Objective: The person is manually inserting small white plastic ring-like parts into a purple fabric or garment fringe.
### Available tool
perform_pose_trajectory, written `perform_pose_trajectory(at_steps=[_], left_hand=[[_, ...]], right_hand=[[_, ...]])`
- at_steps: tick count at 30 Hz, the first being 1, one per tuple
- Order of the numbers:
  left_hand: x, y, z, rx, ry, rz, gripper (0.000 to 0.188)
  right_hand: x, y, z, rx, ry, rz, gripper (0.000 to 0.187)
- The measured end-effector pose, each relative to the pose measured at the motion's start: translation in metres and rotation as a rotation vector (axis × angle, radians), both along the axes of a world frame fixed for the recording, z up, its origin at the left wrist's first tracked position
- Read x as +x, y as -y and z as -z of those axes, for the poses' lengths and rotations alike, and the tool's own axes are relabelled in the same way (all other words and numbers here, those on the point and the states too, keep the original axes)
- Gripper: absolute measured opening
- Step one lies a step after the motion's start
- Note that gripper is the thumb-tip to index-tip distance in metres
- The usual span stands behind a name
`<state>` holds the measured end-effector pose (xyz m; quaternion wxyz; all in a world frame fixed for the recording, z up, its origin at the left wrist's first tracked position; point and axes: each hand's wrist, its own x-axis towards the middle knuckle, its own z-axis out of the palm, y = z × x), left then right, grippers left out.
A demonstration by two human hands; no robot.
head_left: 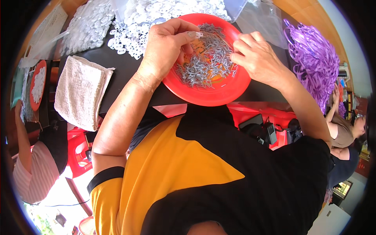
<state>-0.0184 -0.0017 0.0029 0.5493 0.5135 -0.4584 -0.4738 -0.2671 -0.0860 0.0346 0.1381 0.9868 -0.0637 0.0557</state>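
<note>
My left hand (166, 46) is over the left side of a round red plate (207, 98). Thumb and forefinger pinch a small white plastic piece (199, 35). At the plate's right rim, my right hand (258, 58) has its fingers drawn together; whatever is in them, if anything, is too small or hidden to make out. Many small grey metal screws or pins (199, 72) lie heaped in the plate, between my two hands. Loose white plastic pieces (127, 41) like those in my left hand are spread on the black table beyond and left of the plate.
A folded beige cloth (80, 88) lies at the table's left edge. A large bundle of purple ribbon-like loops (315, 58) sits at the right. Clear bags and a clear plastic bin (237, 9) are at the back. Other people work to the left and right.
</note>
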Motion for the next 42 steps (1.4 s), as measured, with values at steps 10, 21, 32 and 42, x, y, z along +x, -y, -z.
perform_pose_trajectory(at_steps=[10, 21, 32, 42], left_hand=[[0.002, 0.002, 0.004, -0.028, -0.069, -0.011, 0.014], [0.007, 0.003, 0.003, 0.004, -0.204, 0.048, 0.016], [0.011, 0.004, 0.005, 0.041, -0.506, 0.072, 0.017], [0.014, 0.004, -0.001, -0.005, -0.692, 0.105, 0.014]], right_hand=[[0.014, -0.010, 0.011, 0.178, 0.249, 0.156, 0.011], [0.037, -0.008, 0.016, 0.573, 0.437, 0.232, 0.015], [0.058, -0.020, -0.010, 1.114, 0.654, 0.227, 0.021], [0.086, -0.024, -0.019, 0.631, 0.693, 0.125, 0.008]])
